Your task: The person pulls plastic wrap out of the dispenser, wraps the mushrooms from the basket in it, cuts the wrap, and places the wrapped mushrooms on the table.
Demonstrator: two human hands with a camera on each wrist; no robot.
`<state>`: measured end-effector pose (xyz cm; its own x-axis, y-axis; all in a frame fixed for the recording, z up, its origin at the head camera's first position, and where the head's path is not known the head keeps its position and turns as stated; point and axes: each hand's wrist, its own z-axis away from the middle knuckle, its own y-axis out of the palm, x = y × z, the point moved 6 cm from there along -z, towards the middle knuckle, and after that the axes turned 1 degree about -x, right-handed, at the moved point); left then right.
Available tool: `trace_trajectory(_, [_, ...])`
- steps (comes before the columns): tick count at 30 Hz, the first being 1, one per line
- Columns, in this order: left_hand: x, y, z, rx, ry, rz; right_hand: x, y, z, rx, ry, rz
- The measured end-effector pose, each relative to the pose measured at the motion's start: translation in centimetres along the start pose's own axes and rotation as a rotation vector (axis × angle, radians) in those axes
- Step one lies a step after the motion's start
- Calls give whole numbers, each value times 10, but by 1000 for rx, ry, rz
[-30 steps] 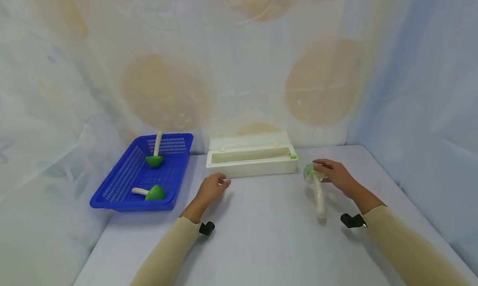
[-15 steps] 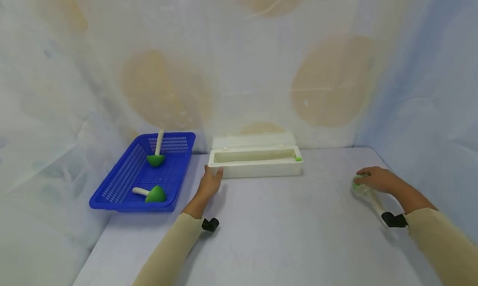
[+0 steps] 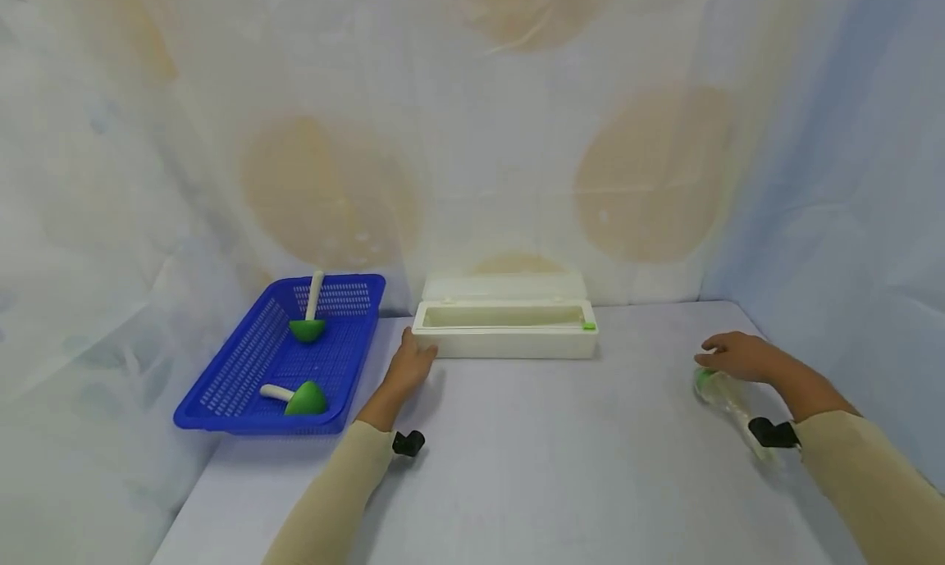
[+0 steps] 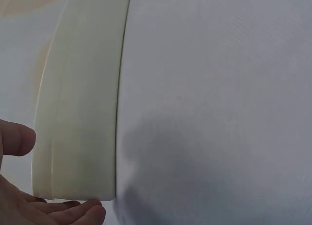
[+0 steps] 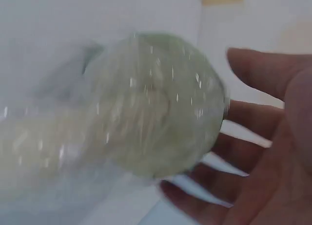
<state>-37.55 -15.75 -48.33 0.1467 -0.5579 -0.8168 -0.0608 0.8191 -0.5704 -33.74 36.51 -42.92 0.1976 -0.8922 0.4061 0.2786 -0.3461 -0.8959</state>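
Note:
My left hand [image 3: 408, 368] is at the left end of a white cling film dispenser [image 3: 509, 346] with its lid up; in the left wrist view the fingers [image 4: 73, 213] touch its end face and the thumb stays near its upper edge. My right hand [image 3: 744, 358] hovers at the far right, over the head of a mushroom-shaped thing [image 3: 727, 394] wrapped in clear film, with a green head and a pale stem. Seen from the right wrist, the fingers are spread around and partly behind that wrapped head [image 5: 156, 108], which is blurred, and do not clasp it.
A blue plastic basket [image 3: 244, 421] stands at the left with two unwrapped green-and-white mushroom-shaped things [image 3: 306, 399] inside. The dispenser has a green slider [image 3: 589, 326] at its right end. Sheeted walls [image 3: 509, 163] enclose the white table [image 3: 546, 450].
The wrapped thing was carried right across the table, and my right hand has now loosened from it. My left hand moved from in front of the dispenser to its left end.

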Motion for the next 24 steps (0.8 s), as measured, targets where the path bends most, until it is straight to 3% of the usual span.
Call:
trace_trajectory(5, [-2, -6, -2, -68, 57, 8, 39, 2, -26, -190, -62, -45])
trace_trajectory(11, [1, -2, -6, -104, 117, 103, 81, 19, -59, -296, -106, -63])
trace_trajectory(15, [12, -5, -16, -159, 152, 246, 95, 27, -72, -388, -115, -139])
trace_trajectory(19, [25, -10, -23, -189, 132, 398, 105, 36, -80, -456, -134, -212])
trace_trajectory(24, [27, -11, -20, -177, 105, 454, 111, 42, -85, -523, -131, -231])
